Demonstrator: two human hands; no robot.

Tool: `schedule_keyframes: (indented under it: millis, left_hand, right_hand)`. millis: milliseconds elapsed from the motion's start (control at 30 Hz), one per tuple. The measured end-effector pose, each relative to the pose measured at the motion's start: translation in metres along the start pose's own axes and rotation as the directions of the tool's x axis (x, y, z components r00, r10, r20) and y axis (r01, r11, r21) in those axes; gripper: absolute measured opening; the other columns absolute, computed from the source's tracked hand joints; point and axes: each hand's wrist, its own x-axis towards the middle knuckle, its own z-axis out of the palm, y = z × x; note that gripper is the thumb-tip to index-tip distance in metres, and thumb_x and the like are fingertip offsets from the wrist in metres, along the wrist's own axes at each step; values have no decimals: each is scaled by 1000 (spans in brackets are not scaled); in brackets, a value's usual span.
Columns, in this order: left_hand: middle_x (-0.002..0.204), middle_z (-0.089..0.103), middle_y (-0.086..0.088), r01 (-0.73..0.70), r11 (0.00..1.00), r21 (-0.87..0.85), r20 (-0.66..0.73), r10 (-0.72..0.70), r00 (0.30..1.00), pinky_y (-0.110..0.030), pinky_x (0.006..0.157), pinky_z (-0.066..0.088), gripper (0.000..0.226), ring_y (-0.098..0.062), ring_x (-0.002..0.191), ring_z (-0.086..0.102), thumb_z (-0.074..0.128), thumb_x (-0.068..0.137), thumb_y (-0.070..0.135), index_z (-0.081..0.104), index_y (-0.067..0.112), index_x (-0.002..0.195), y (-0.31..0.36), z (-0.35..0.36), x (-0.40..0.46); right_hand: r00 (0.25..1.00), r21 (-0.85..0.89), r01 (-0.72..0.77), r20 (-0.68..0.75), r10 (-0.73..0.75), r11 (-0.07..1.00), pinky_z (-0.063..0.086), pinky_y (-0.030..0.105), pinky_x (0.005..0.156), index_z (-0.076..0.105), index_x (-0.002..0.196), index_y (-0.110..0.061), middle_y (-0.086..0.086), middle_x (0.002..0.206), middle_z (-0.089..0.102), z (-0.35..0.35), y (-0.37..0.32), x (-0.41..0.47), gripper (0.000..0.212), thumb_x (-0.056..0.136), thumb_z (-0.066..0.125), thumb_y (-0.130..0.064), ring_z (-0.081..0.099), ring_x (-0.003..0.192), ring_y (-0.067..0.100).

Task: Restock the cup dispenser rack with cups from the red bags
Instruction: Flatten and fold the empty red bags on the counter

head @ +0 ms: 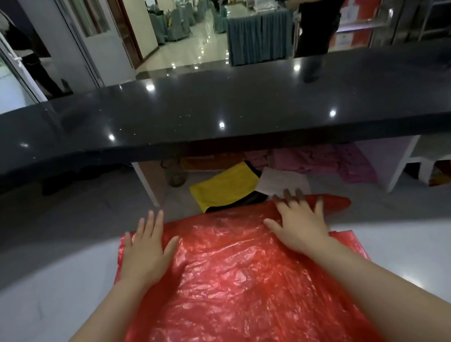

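A red plastic bag [232,279] lies flat and crinkled on the pale lower counter [35,305] in front of me. My left hand [146,250] rests flat on the bag's far left corner, fingers straight. Over at the far right corner, my right hand [299,221] presses down with spread fingers. The bag's far right end [337,202] sticks out past that hand. No cups and no dispenser rack are in view.
A glossy black upper counter [210,109] runs across above the pale one. Under it sit a yellow cloth [224,189], a white paper [280,181] and pink fabric [332,159]. A person in black [319,0] stands beyond the counter by a skirted table [258,34].
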Motion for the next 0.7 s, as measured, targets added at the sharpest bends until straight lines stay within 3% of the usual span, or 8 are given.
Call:
schedule_keyframes:
  millis: [333, 500, 700]
  left_hand:
    - [160, -10, 3, -51, 997, -50, -18, 51, 999, -40, 119, -4, 73, -15, 147, -7, 18, 94, 61, -5, 24, 152, 17, -37, -76]
    - [159, -10, 5, -55, 992, -112, -38, 51, 998, -36, 116, -8, 72, -10, 146, -10, 19, 94, 59, -5, 24, 152, 14, -45, -138]
    - [161, 9, 4, 36, 949, -312, -7, -40, 999, -38, 118, 1, 61, -13, 147, 8, 30, 99, 49, 11, 28, 153, -2, -36, -214]
  right_hand:
    - [995, 63, 102, 7, -102, 993, -10, 57, 113, 11, 153, -27, 1, 162, 0, -30, -22, -72, 70, 95, 27, -62, -10, 148, 21]
    - [992, 92, 119, 17, -122, 989, -5, 55, 115, 13, 153, -30, -1, 162, 2, -36, -23, -117, 68, 95, 28, -63, -7, 148, 20]
    - [991, 248, 128, -59, -117, 960, 12, 49, 117, 32, 148, -28, -1, 156, 28, -38, 6, -189, 57, 96, 44, -48, 14, 147, 20]
